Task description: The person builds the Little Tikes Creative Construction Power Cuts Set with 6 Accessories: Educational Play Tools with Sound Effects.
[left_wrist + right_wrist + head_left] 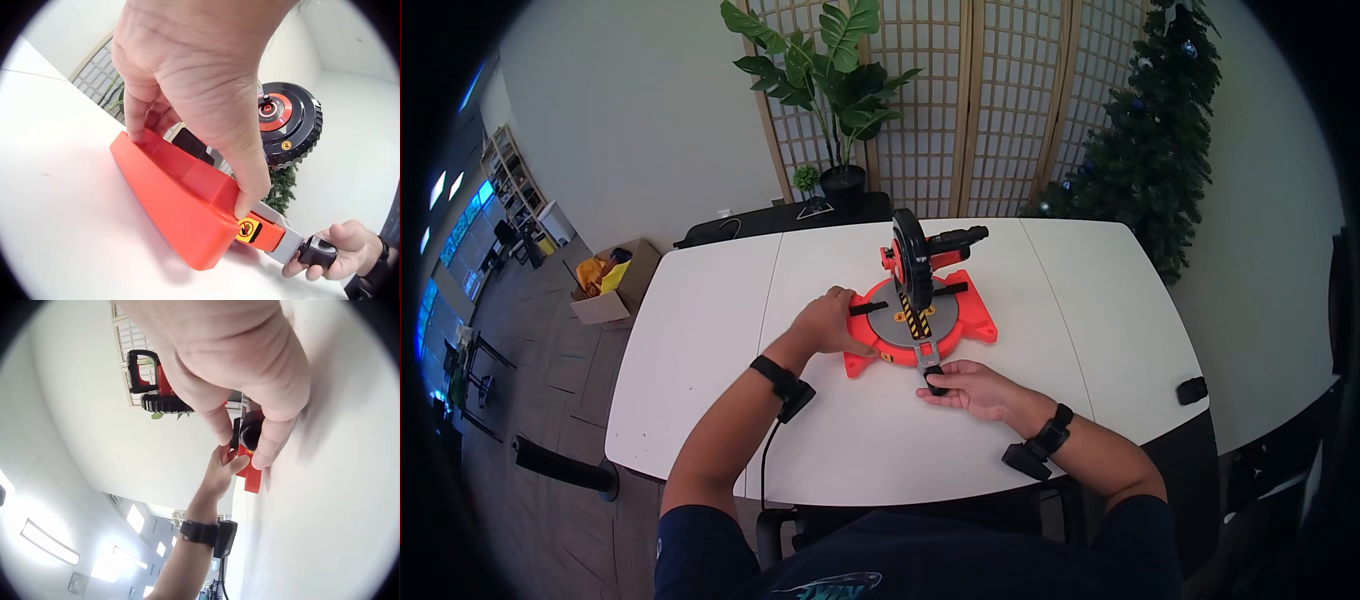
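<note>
A red and grey toy miter saw (953, 329) stands on the white table, its black blade guard (911, 258) upright above the round grey turntable. The left hand (824, 322) grips the left side of the red base (181, 206), thumb near a yellow warning sticker (248, 230) and fingers over the far edge. At the front, the right hand (975, 391) pinches the black knob (317, 252) of the grey arm between thumb and fingers; in the right wrist view this knob (251, 430) shows between them.
The white table (690, 330) has a small black object (1191, 390) at its right edge. Behind stand a potted plant (842, 180), a lattice screen (1010, 110) and a decorated tree (1145, 150). An open cardboard box (636, 285) is on the floor at left.
</note>
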Action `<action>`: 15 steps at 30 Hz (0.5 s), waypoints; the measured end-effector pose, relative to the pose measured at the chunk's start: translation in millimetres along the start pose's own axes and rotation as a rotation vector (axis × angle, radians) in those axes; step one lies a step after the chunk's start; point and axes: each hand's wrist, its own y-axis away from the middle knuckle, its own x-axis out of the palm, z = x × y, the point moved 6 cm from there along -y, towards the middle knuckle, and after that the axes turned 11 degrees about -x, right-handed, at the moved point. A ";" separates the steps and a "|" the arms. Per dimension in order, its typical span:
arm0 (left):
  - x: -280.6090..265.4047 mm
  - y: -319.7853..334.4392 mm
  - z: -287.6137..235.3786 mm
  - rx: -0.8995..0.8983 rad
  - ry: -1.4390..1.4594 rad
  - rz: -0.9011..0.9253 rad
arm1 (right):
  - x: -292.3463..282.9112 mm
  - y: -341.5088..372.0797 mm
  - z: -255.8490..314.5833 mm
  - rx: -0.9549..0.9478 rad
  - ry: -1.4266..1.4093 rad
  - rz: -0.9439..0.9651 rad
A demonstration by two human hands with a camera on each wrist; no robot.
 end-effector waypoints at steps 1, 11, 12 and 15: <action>-1.7 1.3 -1.8 -0.014 -0.004 0.025 | -1.3 0.6 0.1 0.003 -0.002 -0.009; 0.0 4.2 -5.0 -0.001 -0.023 -0.028 | -4.2 -3.0 8.2 -0.117 0.466 0.045; 0.1 4.1 -5.2 -0.001 -0.023 -0.028 | -7.2 -5.6 11.0 -0.158 0.598 0.062; 0.0 4.4 -6.3 0.012 -0.023 -0.026 | -18.9 -17.3 13.6 -0.193 0.747 0.083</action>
